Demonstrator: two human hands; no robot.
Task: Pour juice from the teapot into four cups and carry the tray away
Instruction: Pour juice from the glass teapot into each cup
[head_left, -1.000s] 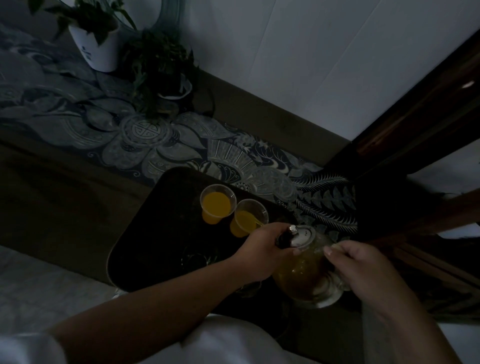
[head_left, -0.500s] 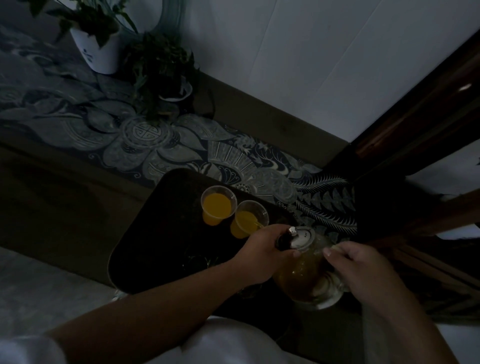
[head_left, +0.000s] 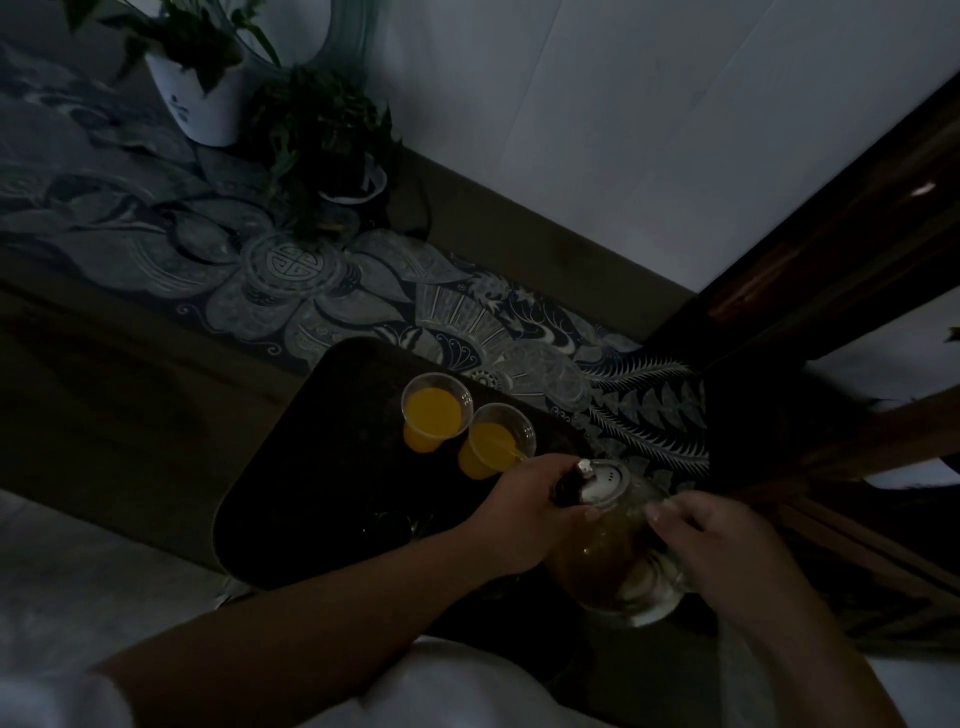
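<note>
A dark tray (head_left: 311, 457) lies on the table with two clear cups of orange juice, a far one (head_left: 434, 413) and a near one (head_left: 496, 439). A thin orange stream runs from the glass teapot (head_left: 618, 551) into the near cup. The teapot is tilted to the left and holds amber juice. My left hand (head_left: 524, 512) presses on the teapot's lid and dark knob. My right hand (head_left: 727, 545) grips the teapot on its right side, hiding the handle. Another clear cup (head_left: 389, 522) shows faintly on the tray's near part in the dark.
A patterned grey runner (head_left: 291, 270) crosses the brown table. A white pot with a green plant (head_left: 205, 98) and a smaller dark plant (head_left: 332, 135) stand at the back by the white wall. Dark wooden furniture (head_left: 831, 249) rises at the right.
The view has shifted very slightly. Both hands stay on the tilted teapot, and the juice keeps running into the near cup.
</note>
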